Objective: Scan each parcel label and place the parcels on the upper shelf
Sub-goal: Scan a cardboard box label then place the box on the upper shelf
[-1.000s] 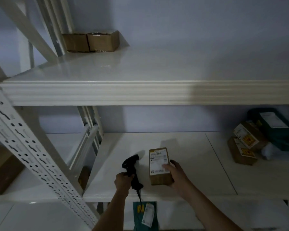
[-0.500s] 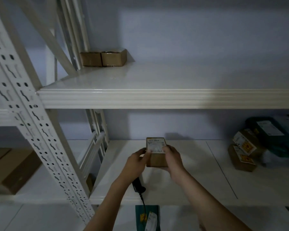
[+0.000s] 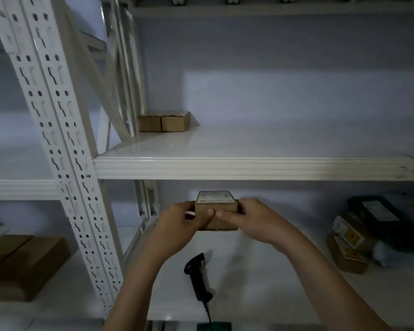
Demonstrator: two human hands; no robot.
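Both hands have lifted the parcel [image 3: 216, 212] higher, just below the upper shelf [image 3: 249, 168] edge. Left hand [image 3: 179, 223] and right hand [image 3: 251, 219] grip its sides, thumbs on the near face, white label on top. On the lower shelf [image 3: 261, 271], the scanner [image 3: 197, 275] lies beneath. Two boxes [image 3: 164, 121] sit far left above.

A parcel storeroom: white metal shelving with a perforated post [image 3: 58, 130], cardboard boxes [image 3: 164, 122] on the shelves, labelled parcels [image 3: 349, 244], a handheld barcode scanner [image 3: 197, 275].
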